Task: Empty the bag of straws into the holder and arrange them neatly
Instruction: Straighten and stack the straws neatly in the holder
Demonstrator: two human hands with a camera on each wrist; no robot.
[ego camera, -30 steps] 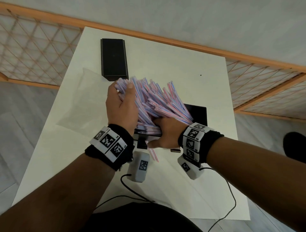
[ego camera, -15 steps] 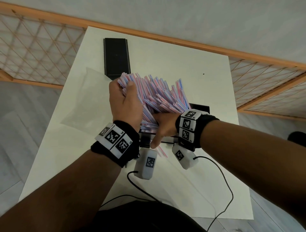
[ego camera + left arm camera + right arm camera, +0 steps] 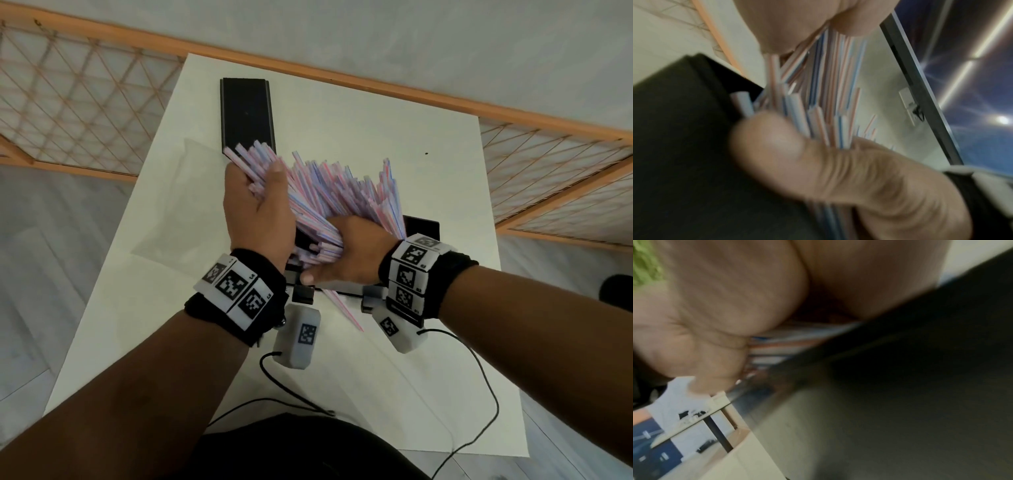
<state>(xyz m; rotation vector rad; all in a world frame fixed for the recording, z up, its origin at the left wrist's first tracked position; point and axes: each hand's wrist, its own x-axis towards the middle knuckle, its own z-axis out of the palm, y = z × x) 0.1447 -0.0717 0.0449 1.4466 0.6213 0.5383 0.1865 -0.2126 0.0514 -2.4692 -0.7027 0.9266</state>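
Observation:
A big fan of red, white and blue striped straws (image 3: 339, 192) stands splayed in the black holder (image 3: 423, 228) at the table's middle. My left hand (image 3: 260, 212) grips the left side of the bundle, thumb over the straws (image 3: 818, 113). My right hand (image 3: 346, 253) wraps the lower ends of the bundle at the holder's mouth; in the right wrist view its palm (image 3: 735, 296) presses on straws (image 3: 781, 344). One loose straw (image 3: 342, 310) lies on the table below the holder. The clear, flat bag (image 3: 178, 205) lies to the left.
A black rectangular lid or tray (image 3: 247, 116) lies at the table's far side. The white table (image 3: 376, 113) has an orange-framed mesh railing (image 3: 68, 102) behind and beside it. Cables (image 3: 479, 411) trail across the near right of the tabletop.
The straws have fanned wider to the right. My left hand has shifted up along the bundle's left side, and my right hand has closed lower round the straw ends.

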